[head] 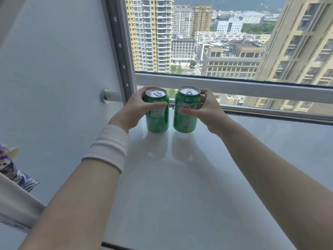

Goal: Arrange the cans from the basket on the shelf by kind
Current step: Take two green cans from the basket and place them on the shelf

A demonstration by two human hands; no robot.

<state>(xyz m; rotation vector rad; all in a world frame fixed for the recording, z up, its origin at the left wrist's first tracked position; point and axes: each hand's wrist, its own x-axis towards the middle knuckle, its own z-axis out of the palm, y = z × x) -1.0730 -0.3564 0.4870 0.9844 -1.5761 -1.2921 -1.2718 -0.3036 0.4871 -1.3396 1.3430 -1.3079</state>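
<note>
Two green cans stand upright side by side at the back of a white shelf, close to the window. My left hand wraps around the left green can from its left side. My right hand grips the right green can from its right side. Both cans rest on the shelf surface with a narrow gap between them. A white wristband sits on my left forearm. The basket is out of view.
A white side panel closes the shelf on the left, with a metal rod sticking out of it. A window frame runs behind the cans. A patterned cloth shows at the far left.
</note>
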